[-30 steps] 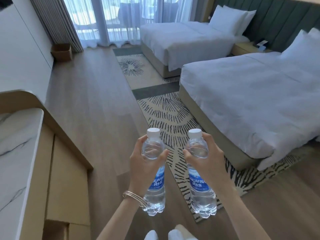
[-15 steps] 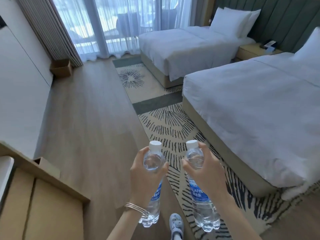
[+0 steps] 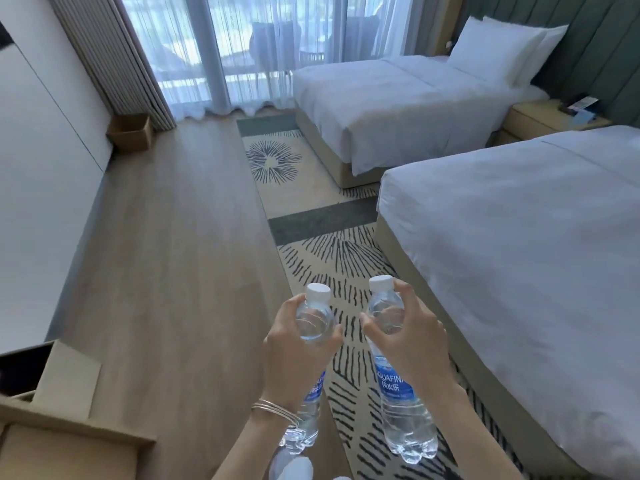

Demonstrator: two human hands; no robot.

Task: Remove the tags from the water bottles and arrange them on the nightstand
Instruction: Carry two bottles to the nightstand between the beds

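I carry two clear water bottles with white caps and blue labels, upright in front of me. My left hand (image 3: 294,362) grips the left bottle (image 3: 313,320) around its shoulder. My right hand (image 3: 408,344) grips the right bottle (image 3: 403,420) the same way. No tag shows on either bottle. The wooden nightstand (image 3: 533,119) stands far off at the upper right, between the two beds, with a phone and a small blue item on top.
A near bed (image 3: 519,244) fills the right side and a far bed (image 3: 388,102) lies beyond it. A patterned rug (image 3: 311,188) runs along the wooden floor. A brown bin (image 3: 130,131) sits by the curtains. A wooden counter edge (image 3: 69,420) is at the lower left.
The view has advanced into the room toward the beds; the marble counter at the left has slid out of view. Both hands still hold the bottles in the same grip.
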